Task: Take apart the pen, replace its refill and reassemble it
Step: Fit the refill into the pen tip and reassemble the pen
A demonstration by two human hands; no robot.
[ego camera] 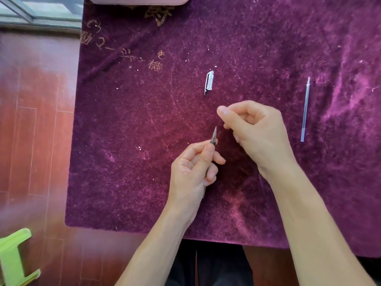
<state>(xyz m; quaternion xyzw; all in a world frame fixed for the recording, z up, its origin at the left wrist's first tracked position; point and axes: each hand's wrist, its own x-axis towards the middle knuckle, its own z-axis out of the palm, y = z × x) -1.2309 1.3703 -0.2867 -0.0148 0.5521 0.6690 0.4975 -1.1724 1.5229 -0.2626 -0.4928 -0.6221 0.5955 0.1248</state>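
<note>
My left hand is closed around the pen; only its dark grip and metal tip show, pointing away from me above the thumb. Just right of the tip hovers my right hand, its fingers curled loosely and thumb extended toward the tip, with nothing visible in it. The clear pen cap with its clip lies on the purple cloth beyond both hands. A thin clear refill lies by itself on the cloth to the right, tip pointing away.
The purple velvet cloth has gold lettering at its far left. A pale pink object sits at the far edge. Red wooden floor lies to the left, with a green plastic stool at the bottom left.
</note>
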